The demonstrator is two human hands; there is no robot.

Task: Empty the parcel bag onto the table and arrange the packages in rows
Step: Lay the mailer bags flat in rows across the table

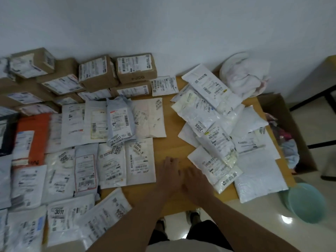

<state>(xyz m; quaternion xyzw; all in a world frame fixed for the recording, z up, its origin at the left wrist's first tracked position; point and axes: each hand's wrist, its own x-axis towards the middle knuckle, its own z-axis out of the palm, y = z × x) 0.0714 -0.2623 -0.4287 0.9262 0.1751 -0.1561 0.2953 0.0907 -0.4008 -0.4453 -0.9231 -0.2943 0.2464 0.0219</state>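
Both hands lie over the bare wood of the table (171,142) near its front edge, between the sorted rows and the unsorted heap. The left hand (171,170) has its fingers spread and relaxed, holding nothing; the right hand (197,180), just beside it, is likewise loose and empty, its fingertips close to the nearest white mailer (214,166) of the heap. That mailer lies flat with its long axis slanting from the far left toward the near right.

The heap of white parcel bags (218,113) covers the table's right side, packets overlapping at mixed angles. On the left, flat mailers (112,160) lie in rows, most with long axes running front to back; an orange one (36,124) sits among them. Cardboard boxes (135,68) are stacked along the far edge against the wall. A crumpled white sack (243,77) rests at the far right corner. Beyond the right edge stands an open carton (276,106), and a pale green basin (305,202) sits on the floor.
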